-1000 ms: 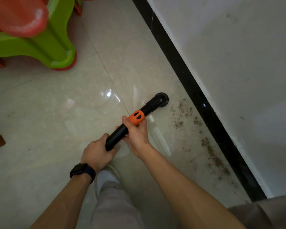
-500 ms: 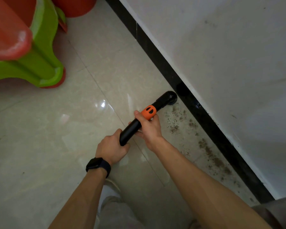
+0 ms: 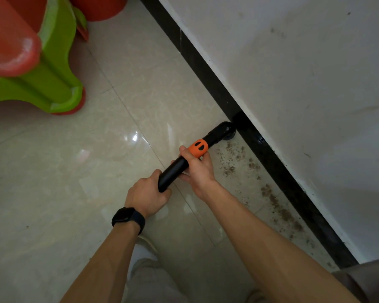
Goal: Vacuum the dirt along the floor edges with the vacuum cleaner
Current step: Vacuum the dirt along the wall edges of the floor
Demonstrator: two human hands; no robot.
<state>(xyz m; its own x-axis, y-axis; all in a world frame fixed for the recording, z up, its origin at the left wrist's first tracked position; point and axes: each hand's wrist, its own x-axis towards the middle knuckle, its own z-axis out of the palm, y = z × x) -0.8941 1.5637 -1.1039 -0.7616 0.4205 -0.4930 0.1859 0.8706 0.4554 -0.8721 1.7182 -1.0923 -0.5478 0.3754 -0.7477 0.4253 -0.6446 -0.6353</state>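
Observation:
A black vacuum cleaner tube [image 3: 217, 133] with an orange collar slants from my hands to the floor, and its round nozzle end touches the black skirting [image 3: 208, 82] under the white wall. My left hand [image 3: 147, 193] grips the near end of the tube, a dark watch on its wrist. My right hand [image 3: 197, 169] holds the tube just below the orange collar. Brown dirt [image 3: 276, 202] lies scattered on the beige tiles along the skirting, to the right of the nozzle and trailing toward me.
Green and red plastic stools [image 3: 42, 68] stand at the upper left, about two tiles from the nozzle. A red bucket-like object [image 3: 99, 7] sits at the top near the wall. My light trouser leg and shoe [image 3: 144, 259] are below my hands.
The tube and both hands have moved forward and right, bringing the nozzle from the open tile up against the skirting. The view has shifted toward the wall.

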